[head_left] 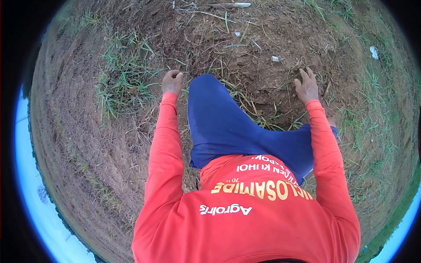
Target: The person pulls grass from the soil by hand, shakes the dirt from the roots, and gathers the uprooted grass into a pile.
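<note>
My left hand (172,82) is just left of my knee in blue trousers (215,114), low over the soil. Its fingers are curled together, and whatever they may hold is too small to make out. On the other side, my right hand (306,87) is over the brown soil (272,81) with its fingers apart and nothing visible between them. Cut grass blades (245,103) lie on the ground between the two hands. Both arms wear red sleeves.
A green grass clump (123,76) grows left of my left hand. Small white scraps (275,58) and a pale stick (230,5) lie ahead. Another white piece (373,52) is at the far right, beside more grass (375,92).
</note>
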The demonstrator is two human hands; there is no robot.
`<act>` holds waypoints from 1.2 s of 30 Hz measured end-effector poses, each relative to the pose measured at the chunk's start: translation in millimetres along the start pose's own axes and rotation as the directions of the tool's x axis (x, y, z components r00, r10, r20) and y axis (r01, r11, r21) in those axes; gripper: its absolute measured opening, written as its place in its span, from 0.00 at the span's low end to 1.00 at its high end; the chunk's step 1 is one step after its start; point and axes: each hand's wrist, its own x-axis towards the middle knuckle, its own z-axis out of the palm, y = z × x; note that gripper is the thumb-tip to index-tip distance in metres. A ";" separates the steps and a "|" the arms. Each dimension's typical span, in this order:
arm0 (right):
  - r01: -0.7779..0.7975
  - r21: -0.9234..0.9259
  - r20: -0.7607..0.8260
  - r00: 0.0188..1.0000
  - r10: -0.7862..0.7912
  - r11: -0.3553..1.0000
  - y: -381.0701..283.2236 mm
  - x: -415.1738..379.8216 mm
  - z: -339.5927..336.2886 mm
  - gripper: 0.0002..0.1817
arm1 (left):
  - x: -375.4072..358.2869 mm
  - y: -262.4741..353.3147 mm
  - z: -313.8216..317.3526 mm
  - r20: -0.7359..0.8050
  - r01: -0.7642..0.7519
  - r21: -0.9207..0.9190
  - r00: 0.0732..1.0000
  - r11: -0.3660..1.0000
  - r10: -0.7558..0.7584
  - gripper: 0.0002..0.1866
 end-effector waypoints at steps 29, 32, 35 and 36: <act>-0.085 0.661 0.072 0.996 0.050 0.746 -27.6 -77.3 -126.7 0.20 | 81.4 -93.3 102.8 0.663 0.219 -0.064 0.739 0.974 -0.122 0.15; -0.480 0.560 0.186 0.867 0.462 0.675 78.1 -93.0 -154.9 0.18 | 80.2 -11.6 58.5 0.618 0.186 -0.039 0.777 0.982 -0.122 0.16; -0.752 -0.157 -0.026 0.651 0.758 0.640 232.3 -129.3 -87.3 0.17 | 49.9 107.1 36.9 0.543 0.119 -0.025 0.835 0.993 -0.086 0.18; -0.765 0.020 -0.073 0.641 0.764 0.644 242.3 -141.0 -73.7 0.18 | 44.6 133.8 39.1 0.548 0.081 -0.065 0.836 0.995 -0.032 0.18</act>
